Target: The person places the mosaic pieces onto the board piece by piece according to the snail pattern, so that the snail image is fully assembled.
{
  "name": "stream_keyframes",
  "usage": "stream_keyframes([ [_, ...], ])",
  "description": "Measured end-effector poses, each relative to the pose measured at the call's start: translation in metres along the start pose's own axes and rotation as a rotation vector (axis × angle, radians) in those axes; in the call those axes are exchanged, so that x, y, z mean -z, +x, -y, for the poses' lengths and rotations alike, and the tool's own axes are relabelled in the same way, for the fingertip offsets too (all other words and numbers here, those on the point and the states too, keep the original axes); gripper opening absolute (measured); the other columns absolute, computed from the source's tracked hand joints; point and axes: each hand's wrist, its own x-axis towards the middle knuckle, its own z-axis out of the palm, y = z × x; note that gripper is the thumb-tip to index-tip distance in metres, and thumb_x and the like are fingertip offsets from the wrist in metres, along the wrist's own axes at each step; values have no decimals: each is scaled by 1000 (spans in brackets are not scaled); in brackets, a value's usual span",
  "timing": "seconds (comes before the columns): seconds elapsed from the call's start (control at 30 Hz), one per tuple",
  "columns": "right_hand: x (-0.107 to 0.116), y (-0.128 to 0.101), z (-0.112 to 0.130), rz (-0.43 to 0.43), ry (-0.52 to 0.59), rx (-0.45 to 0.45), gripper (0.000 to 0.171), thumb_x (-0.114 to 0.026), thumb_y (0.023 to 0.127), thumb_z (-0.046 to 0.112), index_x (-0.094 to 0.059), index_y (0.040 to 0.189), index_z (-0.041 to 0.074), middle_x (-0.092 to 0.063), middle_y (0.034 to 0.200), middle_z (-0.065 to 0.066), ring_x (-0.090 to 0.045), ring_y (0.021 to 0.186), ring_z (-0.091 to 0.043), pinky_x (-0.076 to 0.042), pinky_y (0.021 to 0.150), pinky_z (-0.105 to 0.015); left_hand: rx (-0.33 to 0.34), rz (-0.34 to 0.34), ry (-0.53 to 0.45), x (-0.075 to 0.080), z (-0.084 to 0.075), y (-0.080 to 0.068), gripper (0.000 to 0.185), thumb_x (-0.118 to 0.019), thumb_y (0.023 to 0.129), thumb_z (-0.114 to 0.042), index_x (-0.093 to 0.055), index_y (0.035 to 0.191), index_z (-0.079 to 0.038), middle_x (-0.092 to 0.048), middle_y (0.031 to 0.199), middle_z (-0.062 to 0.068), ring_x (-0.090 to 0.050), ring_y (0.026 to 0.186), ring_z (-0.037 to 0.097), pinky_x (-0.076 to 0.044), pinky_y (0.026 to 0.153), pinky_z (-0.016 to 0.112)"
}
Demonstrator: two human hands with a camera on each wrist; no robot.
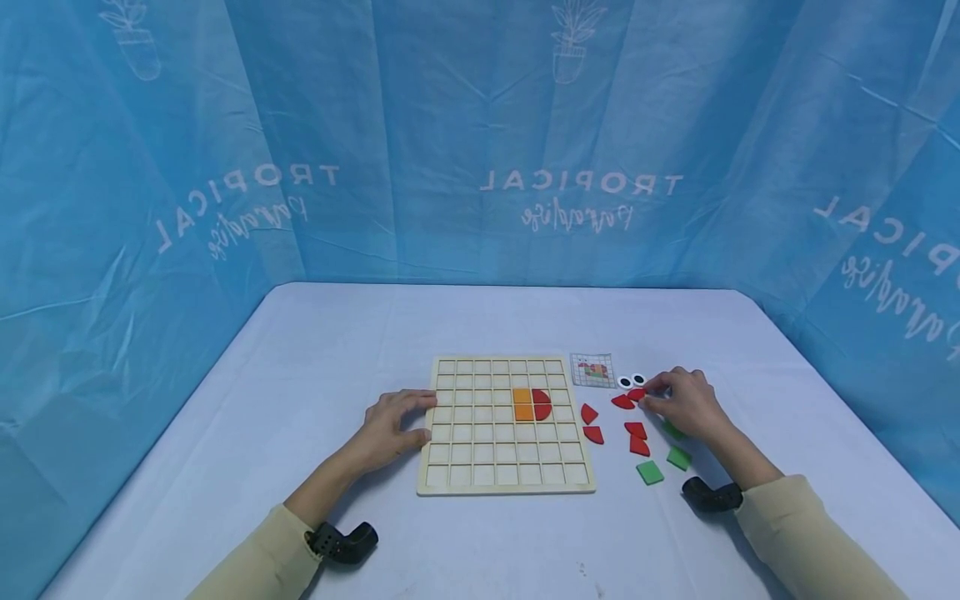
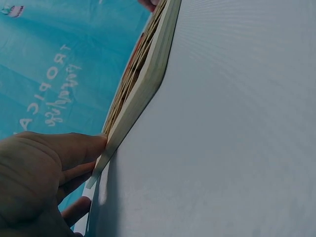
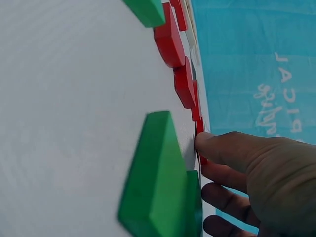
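Note:
A wooden grid board (image 1: 506, 467) lies flat on the table. In it sit two orange squares (image 1: 523, 404) and a red half-disc (image 1: 542, 403). My left hand (image 1: 420, 417) rests on the board's left edge with its fingers laid against the rim (image 2: 129, 111). My right hand (image 1: 647, 395) is to the right of the board and pinches a small red piece (image 1: 636, 394) at its fingertips (image 3: 200, 140). Just beyond that piece lie two white eye discs (image 1: 632, 381).
Loose red pieces (image 1: 592, 434) and green pieces (image 1: 649, 472) lie right of the board, some of the green ones (image 3: 158, 177) close under my right hand. A small pattern card (image 1: 592, 369) sits by the board's far right corner. Blue curtains surround the table.

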Motion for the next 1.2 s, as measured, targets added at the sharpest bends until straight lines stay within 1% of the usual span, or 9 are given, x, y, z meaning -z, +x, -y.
stream_keyframes([
  [0.1, 2, -1, 1, -4, 3, -1, 40, -74, 78, 25, -67, 110, 3, -56, 113, -21, -43, 105, -35, -49, 71, -37, -20, -13, 3, 0, 0, 0, 47, -68, 78, -15, -59, 124, -9, -51, 137, 9, -36, 126, 34, -17, 103, 54],
  [0.2, 5, -3, 6, -22, 11, 13, 40, -74, 77, 25, -66, 110, 4, -56, 114, -20, -43, 106, -34, -50, 71, -36, -3, -2, -4, 0, 0, 1, 47, -68, 79, -14, -58, 124, -9, -51, 138, 9, -35, 128, 34, -17, 104, 55],
  [0.3, 7, -4, 15, -40, 26, 36, 40, -75, 76, 26, -66, 109, 5, -56, 114, -19, -42, 106, -33, -51, 72, -38, 25, 19, -10, 0, 2, 2, 47, -68, 80, -13, -58, 126, -10, -49, 141, 7, -33, 131, 33, -15, 106, 56],
  [0.5, 2, -5, 45, -43, 52, 86, 35, -75, 76, 24, -69, 107, 7, -57, 112, -16, -43, 105, -30, -50, 74, -38, 40, 36, -6, 2, 2, 2, 47, -68, 81, -15, -57, 127, -11, -48, 141, 6, -32, 132, 33, -15, 107, 56],
  [0.7, -8, -3, 75, -44, 73, 147, 30, -73, 79, 26, -70, 105, 11, -60, 108, -9, -45, 102, -24, -48, 75, -35, 49, 38, -7, 1, 0, 1, 47, -68, 81, -16, -57, 127, -11, -48, 142, 5, -32, 133, 32, -15, 108, 55],
  [0.8, -14, -1, 92, -35, 87, 181, 30, -74, 78, 26, -71, 104, 13, -60, 106, -7, -45, 103, -23, -48, 77, -37, 56, 37, -12, 0, 0, 1, 48, -69, 81, -16, -57, 127, -12, -48, 142, 3, -32, 133, 31, -15, 108, 55],
  [0.93, -22, 0, 114, -22, 93, 227, 27, -74, 77, 27, -71, 102, 16, -61, 103, -5, -45, 102, -22, -47, 80, -40, 54, 34, -8, 0, 0, 2, 48, -69, 81, -16, -57, 127, -12, -48, 141, 3, -31, 134, 31, -14, 108, 55],
  [1.2, -42, 8, 147, -4, 84, 303, 25, -74, 76, 30, -71, 99, 19, -62, 101, 1, -46, 98, -19, -45, 77, -35, 40, 30, -8, 1, -1, 1, 47, -68, 81, -16, -57, 127, -11, -49, 141, 4, -30, 135, 33, -12, 109, 57],
])
